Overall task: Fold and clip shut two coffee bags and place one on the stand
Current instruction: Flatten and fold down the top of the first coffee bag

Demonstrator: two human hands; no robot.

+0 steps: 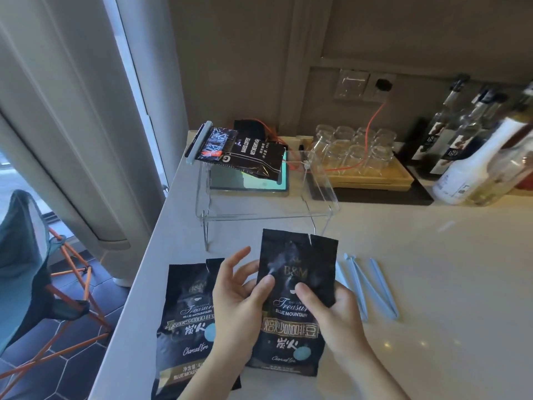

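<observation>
A black coffee bag (297,255) stands upright in front of me with its torn top unfolded. My left hand (239,295) grips its left edge with the thumb on the front, and my right hand (331,310) grips its right side. A second black coffee bag (187,316) lies flat on the counter to the left, top open. Light blue sealing clips (372,284) lie on the counter to the right of the held bag. The clear acrylic stand (323,194) stands behind; a clipped, folded coffee bag (245,151) rests on its left part.
A wooden tray (375,180) with several upturned glasses sits at the back. Bottles (467,157) stand at the right. A teal-edged tablet (259,183) lies under the stand. An orange cable runs to a wall socket (383,85). The counter's edge (138,269) drops off left above a folding chair (26,255).
</observation>
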